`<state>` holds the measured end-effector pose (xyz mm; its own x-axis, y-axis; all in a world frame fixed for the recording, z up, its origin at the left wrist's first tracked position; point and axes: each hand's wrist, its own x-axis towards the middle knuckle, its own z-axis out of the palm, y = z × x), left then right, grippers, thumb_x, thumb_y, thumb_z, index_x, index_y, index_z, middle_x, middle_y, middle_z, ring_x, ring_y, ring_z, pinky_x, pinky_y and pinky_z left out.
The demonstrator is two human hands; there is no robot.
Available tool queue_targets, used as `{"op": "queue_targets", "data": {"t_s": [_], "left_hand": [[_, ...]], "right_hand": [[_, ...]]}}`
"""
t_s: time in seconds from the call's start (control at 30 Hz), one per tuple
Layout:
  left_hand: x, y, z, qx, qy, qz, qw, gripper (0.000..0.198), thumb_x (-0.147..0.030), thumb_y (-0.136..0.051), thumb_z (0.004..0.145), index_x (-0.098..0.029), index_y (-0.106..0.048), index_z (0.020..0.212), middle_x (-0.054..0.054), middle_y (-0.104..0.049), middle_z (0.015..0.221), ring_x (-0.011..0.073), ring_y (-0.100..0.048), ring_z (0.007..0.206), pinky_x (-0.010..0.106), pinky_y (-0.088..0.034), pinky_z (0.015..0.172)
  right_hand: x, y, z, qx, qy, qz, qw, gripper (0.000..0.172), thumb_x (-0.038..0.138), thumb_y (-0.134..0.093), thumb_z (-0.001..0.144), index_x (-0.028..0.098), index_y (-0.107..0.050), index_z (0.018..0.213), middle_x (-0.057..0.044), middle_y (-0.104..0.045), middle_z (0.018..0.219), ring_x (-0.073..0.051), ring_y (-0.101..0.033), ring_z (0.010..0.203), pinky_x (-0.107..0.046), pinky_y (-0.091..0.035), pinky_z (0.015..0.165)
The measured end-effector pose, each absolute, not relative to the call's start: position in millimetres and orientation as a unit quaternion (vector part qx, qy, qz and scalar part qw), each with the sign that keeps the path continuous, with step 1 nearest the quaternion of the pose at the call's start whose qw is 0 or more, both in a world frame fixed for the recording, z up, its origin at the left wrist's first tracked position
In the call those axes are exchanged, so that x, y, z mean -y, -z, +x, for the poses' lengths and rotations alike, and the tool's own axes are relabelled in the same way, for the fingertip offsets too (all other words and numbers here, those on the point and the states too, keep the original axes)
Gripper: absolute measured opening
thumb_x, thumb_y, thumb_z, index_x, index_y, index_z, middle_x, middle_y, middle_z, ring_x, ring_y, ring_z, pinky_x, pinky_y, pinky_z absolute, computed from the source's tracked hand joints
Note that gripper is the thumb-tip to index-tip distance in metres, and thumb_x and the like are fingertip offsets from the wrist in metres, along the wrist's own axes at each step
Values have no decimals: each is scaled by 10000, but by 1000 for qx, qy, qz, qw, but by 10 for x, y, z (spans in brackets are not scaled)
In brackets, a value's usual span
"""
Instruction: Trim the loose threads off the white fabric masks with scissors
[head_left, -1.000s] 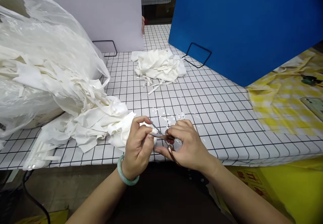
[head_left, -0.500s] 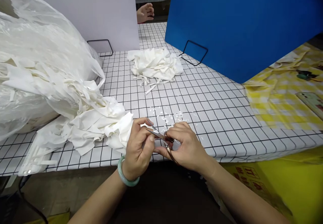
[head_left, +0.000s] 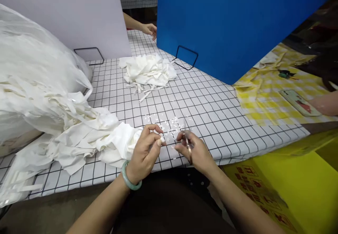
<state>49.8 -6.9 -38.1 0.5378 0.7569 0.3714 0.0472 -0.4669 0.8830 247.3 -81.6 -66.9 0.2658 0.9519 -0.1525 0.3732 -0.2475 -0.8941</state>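
My left hand [head_left: 146,153], with a pale green bangle at the wrist, pinches a piece of white fabric [head_left: 123,139]; a small white end shows at the fingertips. That fabric joins a heap of white cloth strips [head_left: 76,132] spilling from a clear plastic bag [head_left: 47,47] on the left. My right hand [head_left: 199,153] holds a pair of scissors [head_left: 188,146], their blades blurred and pointing away from me, apart from the fabric. Small white clippings [head_left: 169,125] lie scattered on the table just beyond both hands.
A pile of white strips [head_left: 149,70] sits farther back on the checked tablecloth [head_left: 206,103]. Grey [head_left: 66,16] and blue [head_left: 224,23] panels stand behind, on wire stands. Another person's hand [head_left: 149,29] shows between them. At right, a hand touches a phone [head_left: 299,103] on yellow checked cloth.
My right hand has drawn the scissors away from my left fingertips, to the right. The view has swung right. Another person's hand has come in by the phone.
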Motion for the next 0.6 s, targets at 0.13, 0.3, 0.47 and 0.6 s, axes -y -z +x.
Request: {"op": "queue_targets", "data": {"t_s": [0.13,0.3,0.47,0.6], "left_hand": [[40,-193,-46,-317,-505,657,461,236,-145,-518,946,-215,-697,809,72,-591,1035,182,-574,865,296,-531,664],[57,-639,-598,-350,-639,578,367,223,-194,-587,874,-231,-706,689,63,-604,959,208,-609,836,394,-576,850],[14,-536,-870,-373,-695,523,324,157,-249,-606,925,-210,-730,837,54,-657,1091,212,-676,916,353,-595,843],[-43,-354,-847,-373,-715,488,333,134,-279,-612,964,-186,-701,928,54,-725,1093,172,-674,993,265,-585,862]], "right_hand": [[690,635,2297,543,-388,-616,419,593,569,-811,706,286,-478,1107,-96,-516,1417,-306,-536,1257,-475,-495,973],[363,699,1661,596,-430,-546,403,347,322,-759,740,248,-530,990,-97,-627,1194,-291,-589,1101,-457,-522,884],[2,530,1584,482,-566,-512,431,241,298,-702,710,224,-525,856,4,-588,797,-164,-533,673,-294,-452,590],[-56,225,1801,403,-654,-432,473,366,291,-800,625,211,-523,850,33,-524,739,-125,-483,632,-249,-389,558]]}}
